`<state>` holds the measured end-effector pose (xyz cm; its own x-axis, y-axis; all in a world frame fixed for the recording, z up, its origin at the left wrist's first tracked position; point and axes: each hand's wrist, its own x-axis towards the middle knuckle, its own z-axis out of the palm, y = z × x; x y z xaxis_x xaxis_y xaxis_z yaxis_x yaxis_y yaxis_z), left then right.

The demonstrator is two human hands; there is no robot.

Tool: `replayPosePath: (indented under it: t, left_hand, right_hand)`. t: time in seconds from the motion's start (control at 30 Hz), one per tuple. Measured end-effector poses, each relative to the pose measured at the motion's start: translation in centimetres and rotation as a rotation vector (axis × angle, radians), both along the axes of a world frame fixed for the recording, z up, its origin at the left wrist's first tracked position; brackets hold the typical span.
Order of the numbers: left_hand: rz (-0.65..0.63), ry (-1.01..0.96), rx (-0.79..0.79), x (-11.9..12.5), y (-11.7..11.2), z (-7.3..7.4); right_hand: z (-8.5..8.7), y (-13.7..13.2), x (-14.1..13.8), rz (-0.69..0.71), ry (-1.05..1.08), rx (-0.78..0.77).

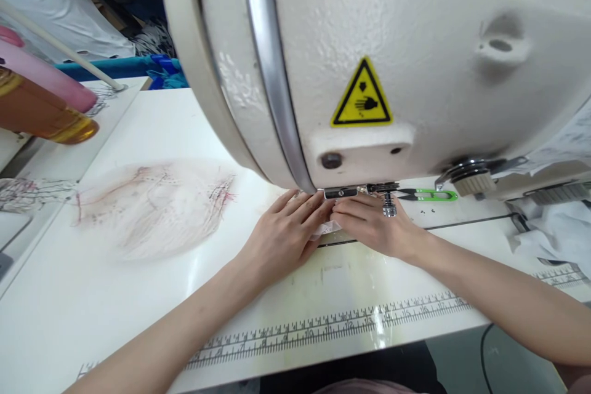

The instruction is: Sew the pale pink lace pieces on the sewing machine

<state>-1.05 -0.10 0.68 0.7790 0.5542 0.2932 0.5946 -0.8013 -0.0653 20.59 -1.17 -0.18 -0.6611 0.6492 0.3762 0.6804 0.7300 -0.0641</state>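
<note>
Both my hands are under the head of a white sewing machine (406, 61), at its needle area. My left hand (286, 234) lies palm down, fingers stretched out over a small piece of thin white fabric (329, 228). Its fingertips come close to the presser area and are partly hidden. My right hand (373, 221) is closed, with its fingers bent and pinching the right side of that fabric. The machine's head covers the needle and part of the right fingers. Green thread snips (434, 195) lie just beyond my right hand.
A ruler strip (323, 329) runs along the front of the white table (152, 295). Loose threads (32, 194) and bottles, one amber (50, 114) and one pink (55, 77), are at left. White fabric (558, 228) lies at right. A person in white (55, 0) sits beyond.
</note>
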Motion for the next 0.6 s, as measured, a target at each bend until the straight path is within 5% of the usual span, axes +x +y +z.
replayPosePath:
  t: [0.3, 0.6]
  left_hand:
    - [0.047, -0.014, 0.005, 0.42, -0.57, -0.01]
    - [0.082, -0.023, 0.005, 0.71, -0.49, 0.15]
  right_hand:
    - [-0.04, 0.37, 0.75, -0.062, -0.064, 0.085]
    - [0.74, 0.25, 1.02, -0.135, -0.026, -0.032]
